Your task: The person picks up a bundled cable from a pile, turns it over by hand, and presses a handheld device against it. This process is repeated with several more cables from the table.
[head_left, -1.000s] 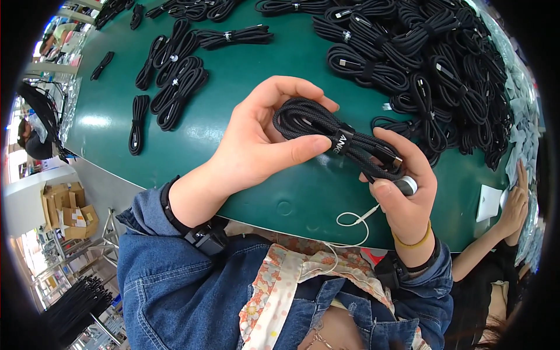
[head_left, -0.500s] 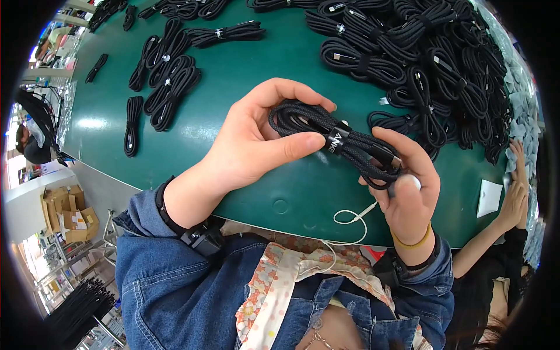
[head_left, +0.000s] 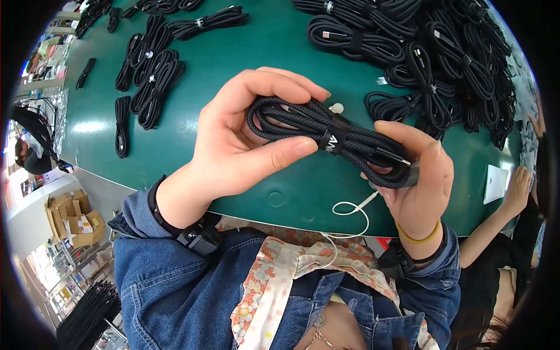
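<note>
Both hands hold up a coiled black braided cable [head_left: 370,144] above the green table. A black strap [head_left: 336,133] with pale lettering wraps its middle. My left hand [head_left: 233,137] grips the left loops, its thumb pressed near the strap and its fingers behind. At the other end my right hand [head_left: 426,175] closes round the loops, and a metal connector tip points toward its fingers. A small round white piece [head_left: 336,108] shows just beyond the strap. By the right palm, a grey rounded thing is partly hidden. A thin white cord [head_left: 367,201] hangs below that hand.
A big pile of coiled black cables [head_left: 466,64] covers the right back of the green table [head_left: 233,64]. Several more bundles [head_left: 157,81] lie at the left. On the right, another person's hand [head_left: 516,189] is beside a white card [head_left: 495,184]. Cardboard boxes [head_left: 81,224] stand lower left.
The cable bundle has turned slightly, so its connector shows differently. My left hand has shifted a little left, and my right thumb has moved up and right. The other person's hand has moved.
</note>
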Demonstrator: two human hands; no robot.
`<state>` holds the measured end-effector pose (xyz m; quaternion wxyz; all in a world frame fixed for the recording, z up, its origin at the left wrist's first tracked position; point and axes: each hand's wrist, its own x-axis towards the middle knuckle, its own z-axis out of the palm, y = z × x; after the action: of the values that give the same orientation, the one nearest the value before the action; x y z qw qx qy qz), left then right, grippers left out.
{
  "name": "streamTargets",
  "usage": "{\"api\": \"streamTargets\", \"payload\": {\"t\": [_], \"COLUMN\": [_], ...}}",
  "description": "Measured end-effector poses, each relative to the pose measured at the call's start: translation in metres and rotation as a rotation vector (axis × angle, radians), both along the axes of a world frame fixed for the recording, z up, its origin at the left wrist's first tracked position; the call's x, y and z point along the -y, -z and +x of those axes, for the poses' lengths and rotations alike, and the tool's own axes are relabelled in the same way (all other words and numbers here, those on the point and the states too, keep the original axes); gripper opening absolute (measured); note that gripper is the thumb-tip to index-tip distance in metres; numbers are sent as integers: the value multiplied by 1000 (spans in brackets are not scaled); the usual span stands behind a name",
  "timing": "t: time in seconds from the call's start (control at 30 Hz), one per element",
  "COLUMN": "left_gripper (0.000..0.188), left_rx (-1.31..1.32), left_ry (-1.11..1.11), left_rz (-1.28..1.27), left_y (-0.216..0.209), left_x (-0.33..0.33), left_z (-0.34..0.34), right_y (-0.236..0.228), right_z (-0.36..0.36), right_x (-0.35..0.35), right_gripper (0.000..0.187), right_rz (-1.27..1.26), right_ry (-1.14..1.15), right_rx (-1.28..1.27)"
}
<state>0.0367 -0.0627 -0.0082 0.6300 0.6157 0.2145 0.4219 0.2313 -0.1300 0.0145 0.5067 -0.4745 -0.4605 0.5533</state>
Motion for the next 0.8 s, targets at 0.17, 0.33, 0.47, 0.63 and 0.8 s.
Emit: {"api": "streamTargets", "payload": {"t": [0.17, 0.33, 0.47, 0.63, 0.8], "left_gripper": [40, 41, 42, 43, 42], "left_rx": [31, 50, 47, 41, 134], "left_ry": [-12, -12, -7, -29, -22], "left_rz": [-94, -169, -236, -164, 106], "left_y": [-1, -1, -2, -2, -8], "left_x": [1, 2, 1, 3, -12], "left_z": [1, 2, 3, 1, -13], "right_y": [-6, -8, -8, 1, -9], "right_z": [3, 6, 5, -7, 0], "right_x": [2, 1, 1, 3, -4], "right_gripper": [52, 54, 55, 46, 33], "right_rz": [61, 55, 46, 30, -198], "right_ry": [-78, -129, -115, 46, -234], "right_rx": [108, 133, 130, -20, 149]}}
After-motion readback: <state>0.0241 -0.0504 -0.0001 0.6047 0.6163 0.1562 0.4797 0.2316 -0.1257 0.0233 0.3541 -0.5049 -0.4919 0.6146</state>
